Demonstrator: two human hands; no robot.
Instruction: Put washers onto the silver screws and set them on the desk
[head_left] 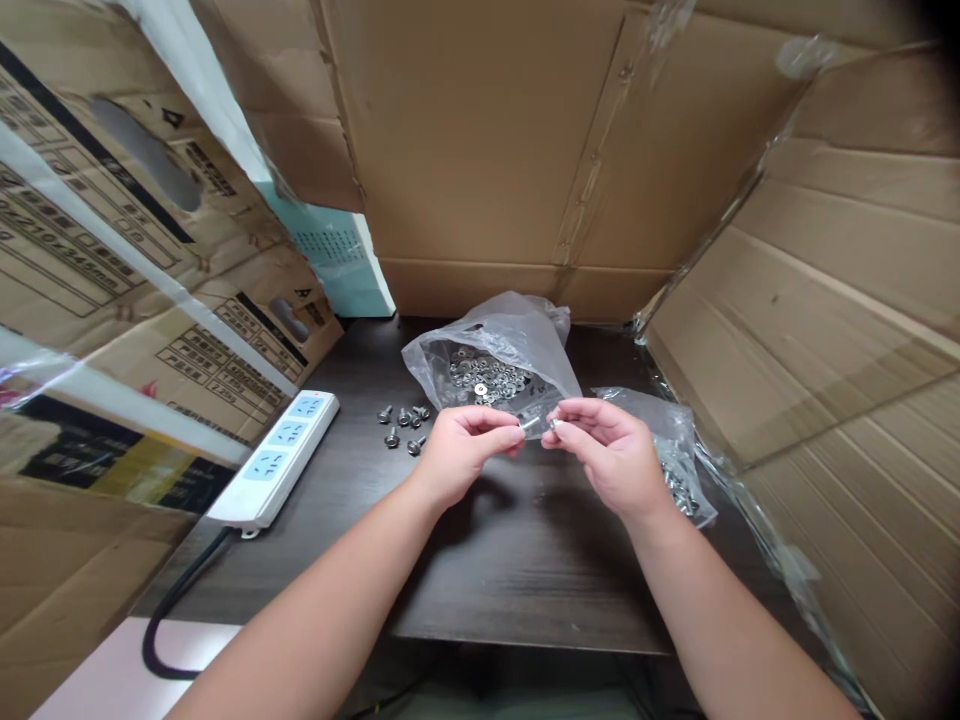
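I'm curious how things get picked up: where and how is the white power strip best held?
Probably across its middle, by the long sides, from above: the power strip lies flat, long and narrow, with the cord leaving its near end.

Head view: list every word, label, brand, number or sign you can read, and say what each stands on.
"210x345mm", as best it reads, on the left cardboard wall; the other printing there is too small or blurred to read.
Teal foam piece: rows of dark writing, too blurred to read.
Power strip: no readable lettering.
No brand name can be read.
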